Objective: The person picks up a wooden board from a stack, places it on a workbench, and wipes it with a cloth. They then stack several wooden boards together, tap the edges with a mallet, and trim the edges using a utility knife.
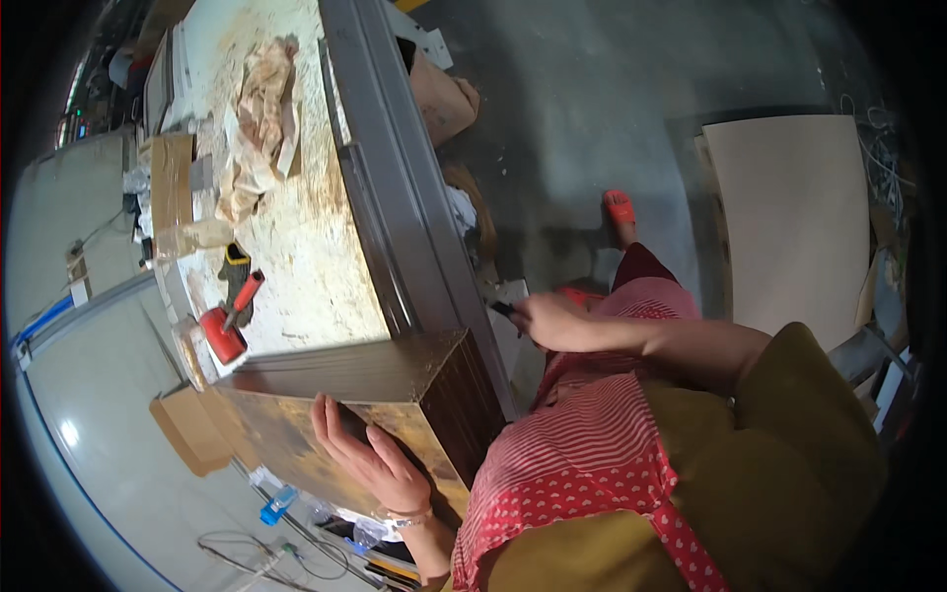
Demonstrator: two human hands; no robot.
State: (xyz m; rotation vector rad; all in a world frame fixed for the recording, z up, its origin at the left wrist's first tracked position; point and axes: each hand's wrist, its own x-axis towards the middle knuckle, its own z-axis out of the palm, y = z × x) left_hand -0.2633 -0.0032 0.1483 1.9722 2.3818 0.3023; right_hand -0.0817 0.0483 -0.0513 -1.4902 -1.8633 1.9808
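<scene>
My left hand (380, 472) lies on the gold-and-brown stained top of a thick stack of dark-edged panels (286, 429), its fingers stretched out and slightly apart. The stack sits at the near end of a worn white worktable (316, 286). At the table's right side, my right hand (550, 322) is closed around a small tool with a black handle (502, 308). The tool's tip points left toward the table edge; its exact kind is too small to make out. That hand is beside the stack's right corner, apart from it.
Beyond the stack lie a red cylindrical tool with a red handle (225, 335) and a dark glove with a yellow cuff (237, 268). Crumpled stained paper (261, 118) is farther back. A cardboard box (439, 99) stands beside the table; a large beige board stack (789, 217) is at right.
</scene>
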